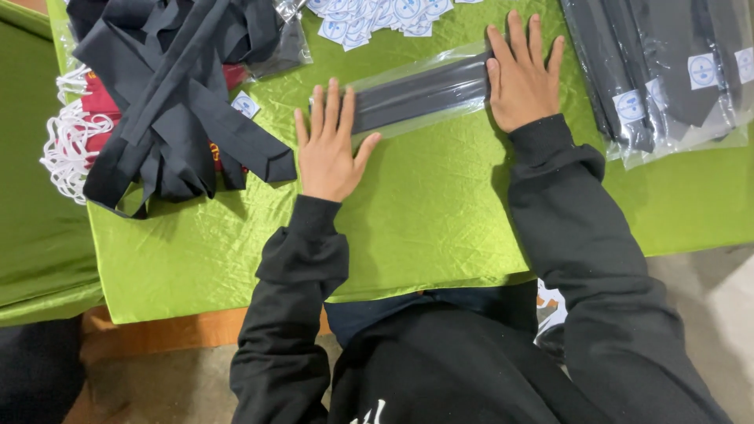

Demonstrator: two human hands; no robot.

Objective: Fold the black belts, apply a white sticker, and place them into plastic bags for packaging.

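1. Left hand (pixel 328 149) flat, fingers spread, pressing down on the left end of a clear plastic sleeve (pixel 420 93) holding a folded dark tie.
2. Right hand (pixel 521 72) flat on the sleeve's right end, palm down, no closed grip on either side.
3. Sleeve lying slightly slanted on a bench (pixel 440 212) covered in wrinkled green cloth.
4. Loose pile of dark ties (pixel 177 94) at the left, over a red item and white cords (pixel 67 145).
5. Heap of small white stickers (pixel 377 16) at the top edge.
6. Stack of bagged ties (pixel 667 71) at the right, each with a white sticker.
7. Black sleeves on both arms.
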